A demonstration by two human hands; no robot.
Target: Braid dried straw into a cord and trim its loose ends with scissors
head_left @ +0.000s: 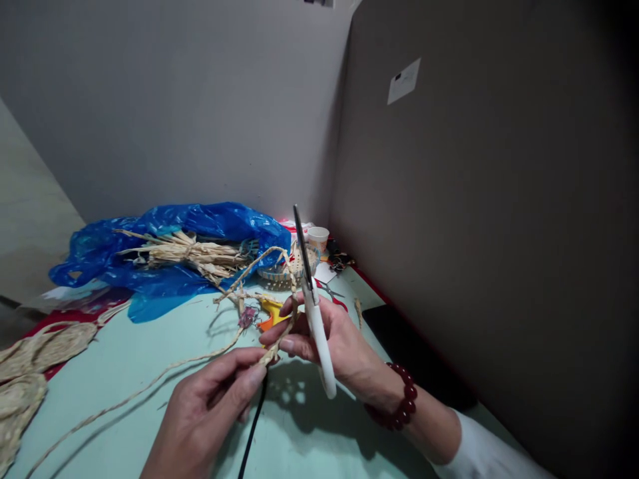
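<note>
My left hand (207,402) pinches a braided straw cord (271,354) between thumb and index finger above the table. My right hand (347,342) carries a pair of white-handled scissors (319,332), blades pointing up. Its thumb and fingertips also pinch the cord, just beyond my left hand. From there the cord rises and loops over towards the straw bundle. A long thin twisted straw strand (150,387) runs across the table to the lower left. Behind the right fingertips, a yellow and orange object (272,313) is partly hidden.
A straw bundle (194,255) lies on a blue plastic bag (164,223) at the back. Beside it stand a shallow woven basket (274,274) and a white cup (318,235). Red-handled scissors (332,293) lie behind my right hand. Coiled straw pieces (60,346) sit left; a dark partition (474,199) rises right.
</note>
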